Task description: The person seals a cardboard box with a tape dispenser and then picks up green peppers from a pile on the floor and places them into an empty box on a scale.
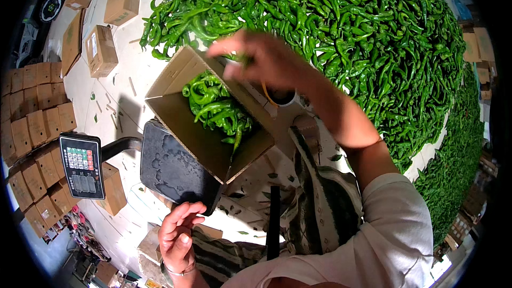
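An open cardboard box point(171, 115) stands tilted in front of me, partly over the black platform of a weighing scale point(172, 164). Curved green peppers point(216, 108) lie heaped against one side inside it. My right hand point(260, 58), blurred by motion, is over the box's far edge, beside a large spread of green peppers point(340, 20). A bit of green shows by its fingers, but whether they grip a pepper is unclear. Close to the scale's near edge, my left hand point(180, 228) has loosely curled fingers, apart from one another, and holds nothing.
The scale's keypad display point(82, 166) sticks out at left on an arm. Stacked cartons point(38, 124) stand behind it, and loose boxes point(123, 1) sit on the pale floor. A round container point(282, 98) is partly hidden beneath my right forearm. Stems and leaves litter the floor.
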`<state>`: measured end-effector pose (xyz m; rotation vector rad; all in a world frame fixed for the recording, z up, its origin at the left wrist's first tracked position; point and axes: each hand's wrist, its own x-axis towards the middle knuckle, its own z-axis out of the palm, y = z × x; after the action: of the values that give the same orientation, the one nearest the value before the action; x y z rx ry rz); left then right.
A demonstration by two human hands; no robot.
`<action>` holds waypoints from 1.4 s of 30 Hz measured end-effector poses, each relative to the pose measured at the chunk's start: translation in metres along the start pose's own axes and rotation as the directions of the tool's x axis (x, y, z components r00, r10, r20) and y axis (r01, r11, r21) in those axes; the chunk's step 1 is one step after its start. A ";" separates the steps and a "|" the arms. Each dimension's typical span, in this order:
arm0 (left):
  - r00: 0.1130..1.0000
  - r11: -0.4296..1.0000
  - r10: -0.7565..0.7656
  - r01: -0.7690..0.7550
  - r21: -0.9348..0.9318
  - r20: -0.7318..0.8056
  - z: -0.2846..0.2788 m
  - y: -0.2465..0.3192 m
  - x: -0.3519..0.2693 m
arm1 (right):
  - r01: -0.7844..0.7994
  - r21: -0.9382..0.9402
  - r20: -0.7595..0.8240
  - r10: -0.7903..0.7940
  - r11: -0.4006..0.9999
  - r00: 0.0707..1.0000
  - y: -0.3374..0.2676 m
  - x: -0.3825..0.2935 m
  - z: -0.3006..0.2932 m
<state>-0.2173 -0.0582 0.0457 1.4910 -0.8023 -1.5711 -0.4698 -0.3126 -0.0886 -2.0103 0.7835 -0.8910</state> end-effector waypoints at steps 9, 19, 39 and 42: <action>0.999 0.999 -0.041 0.041 -0.006 0.017 0.006 0.005 0.022 | -0.599 -0.744 -0.337 0.606 0.297 0.720 0.166 0.016 -0.056; 0.996 0.997 -0.068 0.067 0.023 0.057 0.000 0.009 0.035 | -0.469 -0.826 -0.196 0.621 0.313 0.759 0.171 -0.049 0.037; 0.994 0.993 -0.089 0.084 0.089 0.062 0.001 0.013 0.042 | -0.292 -0.956 -0.207 0.688 0.007 0.696 0.212 -0.012 0.002; 0.994 0.992 -0.094 0.088 0.095 0.053 -0.002 0.012 0.043 | -0.229 -0.972 -0.216 0.607 -0.056 0.765 0.205 -0.015 -0.001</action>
<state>-0.2132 -0.1011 0.0356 1.5741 -0.8605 -1.6707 -0.5228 -0.4042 -0.2651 -2.5040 2.1127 0.6835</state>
